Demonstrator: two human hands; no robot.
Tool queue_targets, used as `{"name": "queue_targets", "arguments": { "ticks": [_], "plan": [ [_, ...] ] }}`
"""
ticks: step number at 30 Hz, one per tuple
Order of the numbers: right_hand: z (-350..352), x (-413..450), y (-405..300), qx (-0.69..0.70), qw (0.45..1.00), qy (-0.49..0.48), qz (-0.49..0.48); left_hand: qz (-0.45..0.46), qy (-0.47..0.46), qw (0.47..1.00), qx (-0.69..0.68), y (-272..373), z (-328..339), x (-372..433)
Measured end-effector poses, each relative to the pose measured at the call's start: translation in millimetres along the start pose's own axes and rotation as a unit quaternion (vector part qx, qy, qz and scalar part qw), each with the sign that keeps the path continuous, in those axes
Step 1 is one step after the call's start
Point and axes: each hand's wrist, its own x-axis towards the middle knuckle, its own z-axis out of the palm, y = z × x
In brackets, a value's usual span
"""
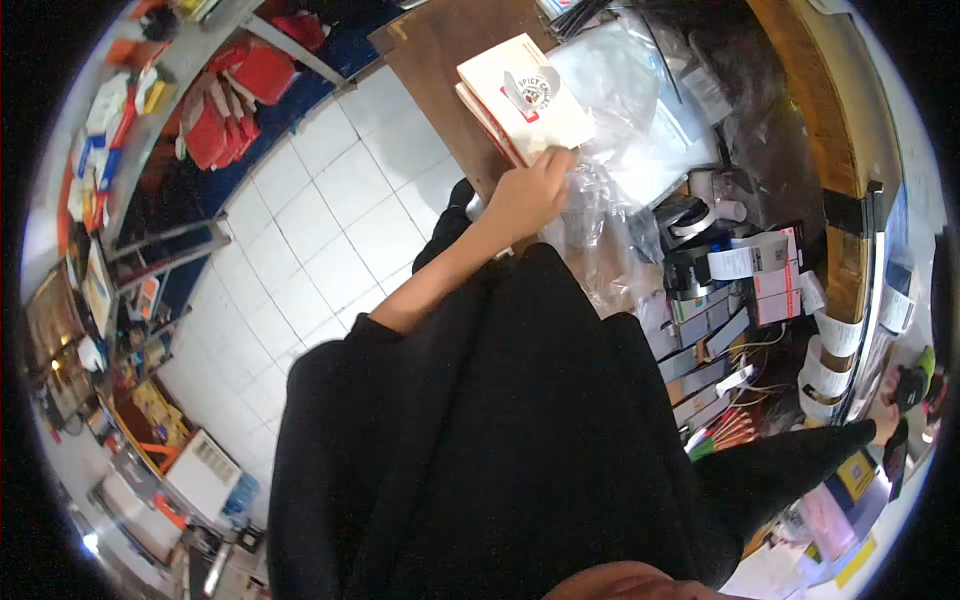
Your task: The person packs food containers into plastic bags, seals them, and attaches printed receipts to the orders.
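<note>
My left hand (532, 187) rests at the near end of a cream cardboard food box (525, 94) with a round printed logo. Its fingers are curled at the box's near corner, against a crumpled clear plastic bag (600, 202); which of the two they grip is unclear. Another box edge shows beneath the cream box. Larger clear plastic bags (607, 82) lie to its right. My right arm reaches far right in a black sleeve. My right hand (886, 424) is small near the picture's rim, close to a dark flat object (895, 457); its grip cannot be made out.
The brown counter (427, 60) also bears a tape dispenser (686, 217), printed paper labels (731, 264), several phones (727, 330) and a bundle of pens (727, 433). A raised wooden ledge (840, 142) curves along the right. Shelves with red packets (262, 71) stand left, beyond white floor tiles (322, 172).
</note>
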Motion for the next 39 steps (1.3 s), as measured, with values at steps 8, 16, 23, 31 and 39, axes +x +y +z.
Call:
{"name": "queue_targets", "arguments": {
  "ticks": [8, 16, 23, 31, 39],
  "plan": [
    [68, -217, -388, 0.111, 0.815, -0.528, -0.213, -0.007, 0.016, 0.992, 0.123, -52, -20, 26],
    [238, -378, -505, 0.180, 0.815, -0.518, -0.185, 0.030, -0.012, 0.995, -0.089, -59, -38, -10],
    [246, -369, -548, 0.011, 0.744, -0.628, -0.227, 0.024, -0.238, 0.946, -0.218, -110, -59, -25],
    [336, -299, -478, -0.039, 0.835, -0.545, -0.059, 0.291, -0.248, 0.915, -0.132, -92, -44, 19],
    [343, -344, -476, -0.035, 0.881, -0.429, -0.195, 0.379, -0.196, 0.878, -0.216, -89, -26, 26]
  ]
}}
